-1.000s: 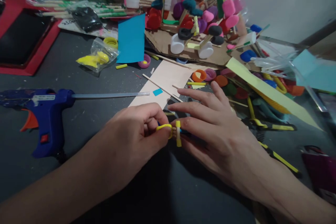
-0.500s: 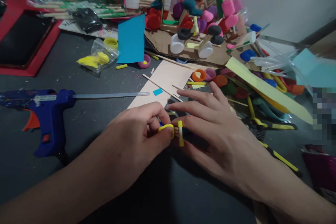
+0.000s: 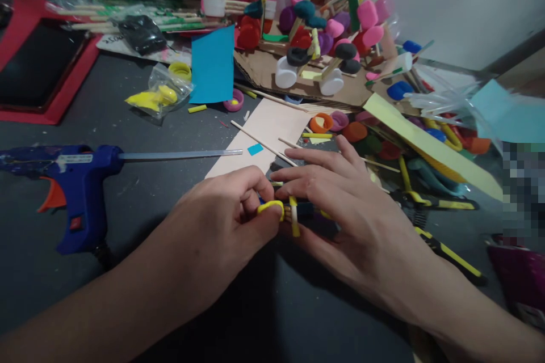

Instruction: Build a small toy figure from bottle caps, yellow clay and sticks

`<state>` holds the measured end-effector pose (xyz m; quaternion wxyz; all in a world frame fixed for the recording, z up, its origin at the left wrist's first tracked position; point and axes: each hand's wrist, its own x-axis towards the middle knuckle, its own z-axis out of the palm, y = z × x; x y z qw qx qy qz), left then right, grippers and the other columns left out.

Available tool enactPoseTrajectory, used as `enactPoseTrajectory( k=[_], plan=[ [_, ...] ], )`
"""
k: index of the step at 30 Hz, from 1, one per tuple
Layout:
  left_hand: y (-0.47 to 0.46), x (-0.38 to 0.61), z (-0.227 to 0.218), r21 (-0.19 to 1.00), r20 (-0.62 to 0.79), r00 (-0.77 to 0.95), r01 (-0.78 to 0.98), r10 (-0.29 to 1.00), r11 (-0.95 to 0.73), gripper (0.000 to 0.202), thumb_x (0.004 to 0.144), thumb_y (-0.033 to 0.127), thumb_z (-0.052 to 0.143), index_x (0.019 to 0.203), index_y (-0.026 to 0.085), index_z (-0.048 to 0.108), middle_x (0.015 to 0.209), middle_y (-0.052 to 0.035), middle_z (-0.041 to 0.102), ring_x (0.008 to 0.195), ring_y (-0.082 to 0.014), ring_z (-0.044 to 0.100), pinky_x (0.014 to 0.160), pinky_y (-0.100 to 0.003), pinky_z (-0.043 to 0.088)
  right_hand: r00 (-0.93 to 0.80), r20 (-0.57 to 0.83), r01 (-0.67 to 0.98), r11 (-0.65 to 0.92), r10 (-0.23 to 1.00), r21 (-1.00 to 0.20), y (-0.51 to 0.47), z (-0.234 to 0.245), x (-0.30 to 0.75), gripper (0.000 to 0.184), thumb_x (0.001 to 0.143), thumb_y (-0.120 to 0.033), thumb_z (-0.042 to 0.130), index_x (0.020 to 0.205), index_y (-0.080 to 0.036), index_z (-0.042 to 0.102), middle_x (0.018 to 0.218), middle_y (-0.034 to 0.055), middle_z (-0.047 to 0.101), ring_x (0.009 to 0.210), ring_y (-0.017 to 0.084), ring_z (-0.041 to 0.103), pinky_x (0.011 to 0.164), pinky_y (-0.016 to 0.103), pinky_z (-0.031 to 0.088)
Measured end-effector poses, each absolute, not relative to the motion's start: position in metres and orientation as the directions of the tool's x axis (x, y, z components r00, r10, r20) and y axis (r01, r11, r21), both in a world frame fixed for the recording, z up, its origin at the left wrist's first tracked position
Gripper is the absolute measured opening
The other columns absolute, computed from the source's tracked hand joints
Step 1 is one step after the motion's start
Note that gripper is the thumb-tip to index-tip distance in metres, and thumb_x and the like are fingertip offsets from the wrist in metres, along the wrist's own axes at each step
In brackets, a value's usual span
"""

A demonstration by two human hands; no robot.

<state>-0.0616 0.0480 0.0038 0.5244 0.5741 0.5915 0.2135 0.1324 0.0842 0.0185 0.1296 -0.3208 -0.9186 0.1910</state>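
My left hand (image 3: pixel 230 218) pinches a yellow bottle cap (image 3: pixel 271 209) between thumb and fingers. Short wooden sticks run from the cap to a small yellow and white crosspiece (image 3: pixel 294 216). My right hand (image 3: pixel 353 210) reaches round this crosspiece from the right with its fingers apart and stretched out; the thumb lies close to the crosspiece's lower end. A dark blue piece (image 3: pixel 305 209) shows beyond the crosspiece, under the right fingers. What lies inside the left fingers is partly hidden.
On the left lies a blue glue gun (image 3: pixel 87 193) with a glue stick pointing right. Pale paper (image 3: pixel 272 119) and wooden sticks lie ahead. Yellow-and-black pliers (image 3: pixel 451 252) rest by my right wrist. Behind are bottle-cap models (image 3: pixel 315 57) on cardboard and a blue sheet (image 3: pixel 212 65).
My right fingers have shifted slightly and curled a little, uncovering more of the dark blue piece. The crosspiece has tilted slightly. My left hand keeps its pinch on the cap.
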Motion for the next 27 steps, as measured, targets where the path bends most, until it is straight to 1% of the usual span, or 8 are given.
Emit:
enactPoseTrajectory(
  k=[3, 7, 13, 20, 24, 27],
  plan=[
    [0.0484, -0.0615, 0.0035, 0.852, -0.379, 0.204, 0.458, 0.903, 0.254, 0.008, 0.086, 0.025, 0.059, 0.079, 0.025, 0.058, 0.061, 0.0093, 0.047, 0.056, -0.0093, 0.043, 0.049, -0.024, 0.032, -0.761, 0.124, 0.533, 0.723, 0.636, -0.440, 0.0841, 0.0188, 0.1328, 0.017, 0.088, -0.016, 0.061, 0.103, -0.021, 0.063, 0.112, 0.0060, 0.074, 0.132, 0.031, 0.055, 0.118, 0.069, 0.018],
    [0.0471, -0.0618, 0.0029, 0.860, -0.375, 0.208, 0.442, 0.903, 0.255, 0.006, 0.086, 0.024, 0.059, 0.081, 0.025, 0.057, 0.063, 0.0094, 0.048, 0.057, -0.0092, 0.044, 0.051, -0.024, 0.033, -0.767, 0.122, 0.525, 0.725, 0.630, -0.447, 0.0842, 0.0187, 0.1332, 0.020, 0.087, -0.015, 0.061, 0.107, -0.019, 0.061, 0.115, 0.0076, 0.073, 0.132, 0.031, 0.054, 0.118, 0.069, 0.019],
    [0.0439, -0.0621, -0.0002, 0.878, -0.358, 0.227, 0.413, 0.906, 0.244, 0.004, 0.086, 0.023, 0.059, 0.084, 0.025, 0.056, 0.064, 0.0089, 0.049, 0.058, -0.0092, 0.045, 0.051, -0.024, 0.034, -0.787, 0.127, 0.499, 0.744, 0.604, -0.443, 0.0869, 0.0190, 0.1335, 0.020, 0.087, -0.015, 0.062, 0.106, -0.020, 0.060, 0.115, 0.0062, 0.073, 0.132, 0.029, 0.054, 0.119, 0.068, 0.019],
    [0.0489, -0.0627, -0.0015, 0.876, -0.397, 0.233, 0.385, 0.888, 0.290, 0.005, 0.085, 0.022, 0.059, 0.085, 0.026, 0.055, 0.064, 0.0087, 0.046, 0.057, -0.0097, 0.044, 0.050, -0.023, 0.034, -0.800, 0.111, 0.484, 0.743, 0.590, -0.462, 0.0888, 0.0220, 0.1336, 0.021, 0.085, -0.013, 0.060, 0.103, -0.023, 0.060, 0.115, 0.0053, 0.074, 0.133, 0.029, 0.053, 0.119, 0.066, 0.021],
    [0.0495, -0.0627, 0.0023, 0.883, -0.382, 0.237, 0.378, 0.893, 0.277, 0.004, 0.085, 0.025, 0.059, 0.089, 0.026, 0.057, 0.063, 0.0089, 0.046, 0.056, -0.0097, 0.044, 0.049, -0.022, 0.035, -0.807, 0.107, 0.470, 0.742, 0.580, -0.478, 0.0903, 0.0218, 0.1336, 0.021, 0.083, -0.011, 0.059, 0.100, -0.023, 0.060, 0.113, 0.0051, 0.074, 0.132, 0.030, 0.054, 0.119, 0.064, 0.022],
    [0.0486, -0.0647, 0.0074, 0.886, -0.406, 0.234, 0.338, 0.883, 0.318, 0.010, 0.085, 0.030, 0.060, 0.093, 0.026, 0.059, 0.062, 0.0092, 0.046, 0.054, -0.0089, 0.044, 0.047, -0.020, 0.036, -0.808, 0.100, 0.472, 0.740, 0.581, -0.479, 0.0913, 0.0214, 0.1340, 0.020, 0.083, -0.012, 0.060, 0.100, -0.023, 0.060, 0.113, 0.0052, 0.074, 0.132, 0.030, 0.054, 0.119, 0.064, 0.021]
  ],
)
